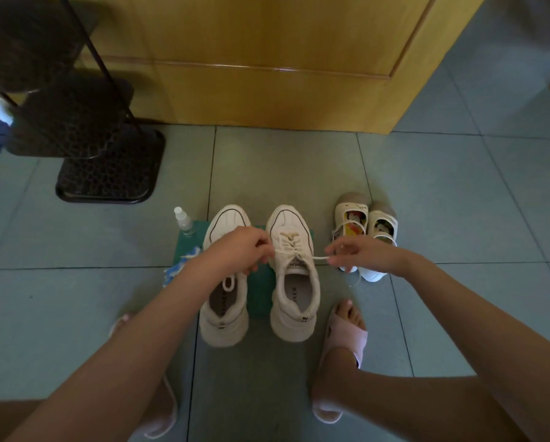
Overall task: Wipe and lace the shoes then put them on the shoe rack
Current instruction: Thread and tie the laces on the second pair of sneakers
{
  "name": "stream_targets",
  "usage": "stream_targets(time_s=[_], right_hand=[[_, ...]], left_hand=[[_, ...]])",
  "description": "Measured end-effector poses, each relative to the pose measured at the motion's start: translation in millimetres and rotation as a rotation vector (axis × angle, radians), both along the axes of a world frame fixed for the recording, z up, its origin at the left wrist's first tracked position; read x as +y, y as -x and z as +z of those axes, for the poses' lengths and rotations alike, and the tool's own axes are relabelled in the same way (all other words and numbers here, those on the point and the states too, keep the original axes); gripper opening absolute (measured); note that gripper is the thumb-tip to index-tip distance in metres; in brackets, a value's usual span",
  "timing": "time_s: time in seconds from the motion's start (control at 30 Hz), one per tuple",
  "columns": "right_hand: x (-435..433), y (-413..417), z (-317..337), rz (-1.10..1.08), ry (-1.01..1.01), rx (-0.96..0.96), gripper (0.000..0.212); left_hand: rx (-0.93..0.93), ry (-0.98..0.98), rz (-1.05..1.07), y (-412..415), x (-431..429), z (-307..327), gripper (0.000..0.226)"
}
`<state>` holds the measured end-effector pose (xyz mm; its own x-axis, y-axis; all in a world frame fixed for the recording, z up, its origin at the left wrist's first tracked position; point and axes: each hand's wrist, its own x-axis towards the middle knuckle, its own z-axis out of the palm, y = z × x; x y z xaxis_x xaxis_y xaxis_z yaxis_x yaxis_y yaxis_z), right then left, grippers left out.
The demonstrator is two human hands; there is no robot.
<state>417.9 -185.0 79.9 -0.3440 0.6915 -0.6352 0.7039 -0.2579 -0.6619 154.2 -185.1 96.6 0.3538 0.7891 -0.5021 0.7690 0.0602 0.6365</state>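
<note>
Two cream sneakers stand side by side on a green mat, toes pointing away from me. The right sneaker has its lace threaded through the eyelets. My left hand pinches one end of that shoelace, and my right hand pinches the other end, pulling it taut across the shoe. The left sneaker is partly hidden under my left hand, and a loose lace loop lies over its opening. A black tiered shoe rack stands at the far left.
A small clear spray bottle stands at the mat's far left corner. A blue and white cloth lies by my left wrist. A pair of small children's shoes sits behind my right hand. My feet in pink slippers flank the mat. A wooden door rises behind.
</note>
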Motion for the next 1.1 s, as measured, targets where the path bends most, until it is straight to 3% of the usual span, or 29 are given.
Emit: stream_targets(time_s=[0.07,0.13,0.2,0.47,0.57,0.67,0.8,0.9,1.0,1.1], right_hand=[[1.4,13.4,-1.5,-0.029,-0.027,-0.001,0.032],[3.9,22.8,-3.1,0.023,-0.064,-0.008,0.027],[5.7,24.0,-5.4,0.094,-0.11,-0.037,0.009],[9.8,7.0,-1.9,0.158,-0.2,-0.187,0.023],[9.7,9.2,1.7,0.281,-0.117,-0.163,0.024],[13.7,5.5,7.2,0.229,-0.131,-0.132,0.023],[14.8,-6.1,10.6,0.254,-0.111,-0.202,0.022],[13.4,-5.9,6.5,0.281,-0.135,-0.256,0.015],[15.9,6.8,10.3,0.262,-0.23,-0.185,0.006],[19.5,23.9,27.7,0.089,-0.219,-0.027,0.012]], left_hand=[[-0.027,0.019,-0.014,-9.4,-3.3,-1.1,0.017],[-0.016,-0.025,-0.013,-15.2,-3.7,-3.5,0.021],[-0.01,-0.061,-0.004,-16.1,-3.5,-5.3,0.016],[-0.028,-0.009,0.068,-7.6,-6.0,-9.5,0.027],[-0.191,0.088,0.223,-10.2,-2.6,-4.3,0.03],[-0.384,0.261,0.407,-10.1,-0.1,-1.1,0.033],[-0.42,0.364,0.557,-11.1,-6.2,-3.9,0.029],[-0.69,0.455,0.743,-8.9,-6.4,-6.1,0.032],[-0.923,0.499,0.765,-10.3,-5.0,-7.8,0.034],[-0.948,0.49,0.71,-20.6,-8.7,-7.1,0.027]])
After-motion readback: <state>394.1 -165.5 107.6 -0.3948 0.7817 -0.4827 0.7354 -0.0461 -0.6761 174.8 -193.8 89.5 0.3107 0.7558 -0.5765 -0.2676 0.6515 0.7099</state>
